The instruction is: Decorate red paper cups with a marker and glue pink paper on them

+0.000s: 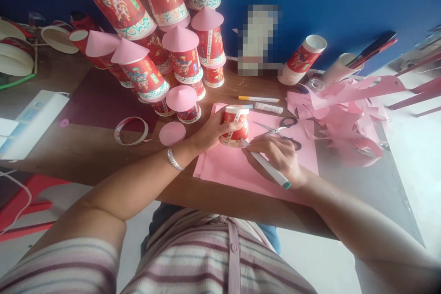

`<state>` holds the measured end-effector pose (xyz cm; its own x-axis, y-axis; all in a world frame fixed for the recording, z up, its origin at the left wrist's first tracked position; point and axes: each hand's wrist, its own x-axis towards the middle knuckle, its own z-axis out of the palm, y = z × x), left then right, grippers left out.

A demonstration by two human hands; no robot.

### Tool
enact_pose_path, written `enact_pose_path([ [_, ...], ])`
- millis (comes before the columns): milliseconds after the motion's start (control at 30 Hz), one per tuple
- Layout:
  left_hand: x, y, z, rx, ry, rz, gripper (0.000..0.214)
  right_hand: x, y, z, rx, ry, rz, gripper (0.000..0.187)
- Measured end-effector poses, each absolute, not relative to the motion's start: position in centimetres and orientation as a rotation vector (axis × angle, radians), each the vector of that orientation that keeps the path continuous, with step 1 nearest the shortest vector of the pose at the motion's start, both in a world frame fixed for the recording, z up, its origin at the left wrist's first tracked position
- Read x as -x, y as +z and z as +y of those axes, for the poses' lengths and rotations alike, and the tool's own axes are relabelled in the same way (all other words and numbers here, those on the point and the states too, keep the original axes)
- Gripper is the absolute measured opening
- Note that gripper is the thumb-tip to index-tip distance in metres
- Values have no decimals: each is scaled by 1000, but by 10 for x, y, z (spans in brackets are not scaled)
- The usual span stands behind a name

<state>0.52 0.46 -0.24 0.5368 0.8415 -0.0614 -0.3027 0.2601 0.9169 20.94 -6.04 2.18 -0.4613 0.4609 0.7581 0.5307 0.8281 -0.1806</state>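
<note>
on pink paper [227, 167], left hand [210, 133] steadies cup [236, 126], right hand [279, 156] holds marker [267, 167].

2 hands show, the left hand [210, 133] and the right hand [279, 156]. There is 1 cup [236, 126] between them, 1 held pen [270, 170], 2 loose pens [258, 98], 1 pair of scissors [284, 126], 1 tape ring [131, 131], 1 flat pink disc [172, 133], 1 bracelet [174, 160] and at least 5 pink cones [181, 39].

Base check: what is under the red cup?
The red cup, gripped by the left hand, stands on a pink paper sheet on the wooden table. The right hand's pen touches its base; paper beneath is covered.
</note>
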Motion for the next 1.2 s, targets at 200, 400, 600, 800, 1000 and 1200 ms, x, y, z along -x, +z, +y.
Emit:
enact_pose_path([
  [200, -5, 0, 3, -1011, 855, 630, 45, -211, 24, -62, 720, -84, -2099, 23],
  [400, -4, 4, 2, -1024, 872, 621, 33, -210, 24, -63, 718, -94, -2081, 24],
  [600, -4, 7, 2, -1006, 844, 613, 33, -210, 25, -63, 703, -95, -2101, 21],
  [800, -4, 6, 2, -1001, 844, 601, 33, -210, 25, -62, 699, -83, -2129, 19],
  [1000, -5, 5, 2, -996, 847, 606, 36, -211, 25, -61, 713, -79, -2123, 21],
  [1200, -4, 3, 3, -1031, 842, 594, 31, -211, 25, -62, 725, -101, -2139, 23],
])
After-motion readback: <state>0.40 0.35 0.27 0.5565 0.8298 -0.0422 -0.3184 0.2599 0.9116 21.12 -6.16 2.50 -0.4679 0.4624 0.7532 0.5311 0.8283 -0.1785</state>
